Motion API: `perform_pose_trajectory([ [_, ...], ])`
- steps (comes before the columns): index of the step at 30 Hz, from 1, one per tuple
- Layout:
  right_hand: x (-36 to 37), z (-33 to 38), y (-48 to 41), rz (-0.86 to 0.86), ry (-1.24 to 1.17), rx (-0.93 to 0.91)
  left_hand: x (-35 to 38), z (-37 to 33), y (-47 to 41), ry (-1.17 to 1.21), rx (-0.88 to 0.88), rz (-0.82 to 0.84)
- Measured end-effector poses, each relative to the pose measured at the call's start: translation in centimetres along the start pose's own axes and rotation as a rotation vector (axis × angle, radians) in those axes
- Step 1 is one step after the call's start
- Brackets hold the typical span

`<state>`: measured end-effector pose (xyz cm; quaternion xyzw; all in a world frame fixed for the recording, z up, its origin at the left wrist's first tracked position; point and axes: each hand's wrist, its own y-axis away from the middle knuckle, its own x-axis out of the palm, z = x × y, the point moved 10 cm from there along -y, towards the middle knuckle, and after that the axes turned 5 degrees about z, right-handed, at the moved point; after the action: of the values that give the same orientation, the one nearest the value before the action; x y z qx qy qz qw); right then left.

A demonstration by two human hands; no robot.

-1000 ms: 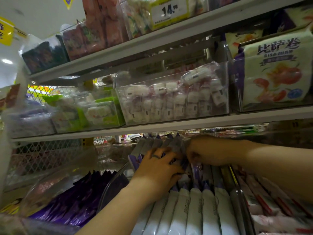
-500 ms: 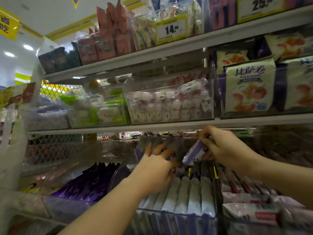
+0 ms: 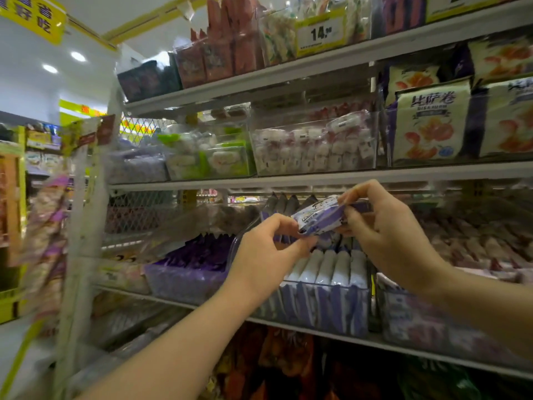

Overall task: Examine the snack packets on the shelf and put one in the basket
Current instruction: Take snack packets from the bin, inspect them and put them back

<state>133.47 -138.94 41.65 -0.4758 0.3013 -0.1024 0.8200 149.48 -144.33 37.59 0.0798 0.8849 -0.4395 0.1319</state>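
A small purple-and-white snack packet (image 3: 320,219) is held in the air in front of the shelf, lying roughly level. My left hand (image 3: 268,255) pinches its left end between thumb and fingers. My right hand (image 3: 386,232) pinches its right end. Directly below and behind the packet stands a clear bin (image 3: 326,307) packed with several upright white-and-purple packets of the same kind. No basket is in view.
A clear bin of purple packets (image 3: 190,269) stands left of the open bin, pink-and-white packets (image 3: 476,255) lie to the right. The shelf above (image 3: 317,179) carries clear bins of small wrapped sweets and large snack bags (image 3: 429,122). A white shelf post (image 3: 83,226) stands at left.
My right hand has pulled one packet up out of the bin. My left hand left the packets in the bin and took hold of the lifted packet's other end. The view has tilted upward.
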Motion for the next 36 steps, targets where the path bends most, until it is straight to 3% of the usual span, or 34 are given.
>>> perform_pose_trajectory([
  [8, 4.8, 4.4, 1.8, 0.044, 0.042, -0.224, -4.9, 0.9, 4.6, 0.194, -0.057, -0.072],
  [15, 10.7, 6.4, 4.1, 0.041, 0.062, -0.407, -9.3, 3.6, 9.3, 0.084, -0.147, -0.107],
  [25, 21.0, 8.6, 7.4, 0.221, 0.06, -0.447, -16.0, 8.0, 16.5, -0.129, -0.386, -0.179],
  [36, 32.2, 7.8, 12.2, 0.421, 0.083, -0.531, -19.1, 16.7, 25.5, 0.403, -0.885, -0.26],
])
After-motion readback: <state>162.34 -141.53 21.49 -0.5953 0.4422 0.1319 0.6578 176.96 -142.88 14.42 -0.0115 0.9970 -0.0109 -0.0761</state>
